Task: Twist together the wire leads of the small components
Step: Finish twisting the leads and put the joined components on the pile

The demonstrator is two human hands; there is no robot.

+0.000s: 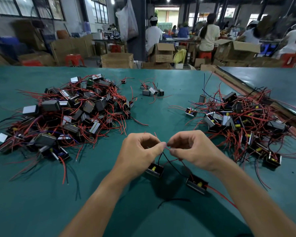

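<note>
Two small black box components hang below my hands over the green table (41, 202): one (154, 170) under my left hand and one (197, 185) lower right. Red and black wire leads (167, 159) rise from both to a point between my fingertips. My left hand (140, 151) pinches the lead ends with thumb and forefinger. My right hand (193, 149) pinches the same leads from the other side, fingertips almost touching the left's. A red lead (220, 195) trails from the right component toward the lower right.
A large heap of components with red leads (67, 113) lies at the left and another heap (243, 122) at the right. A few loose components (152, 91) sit at the far middle. Cardboard boxes and seated people fill the background.
</note>
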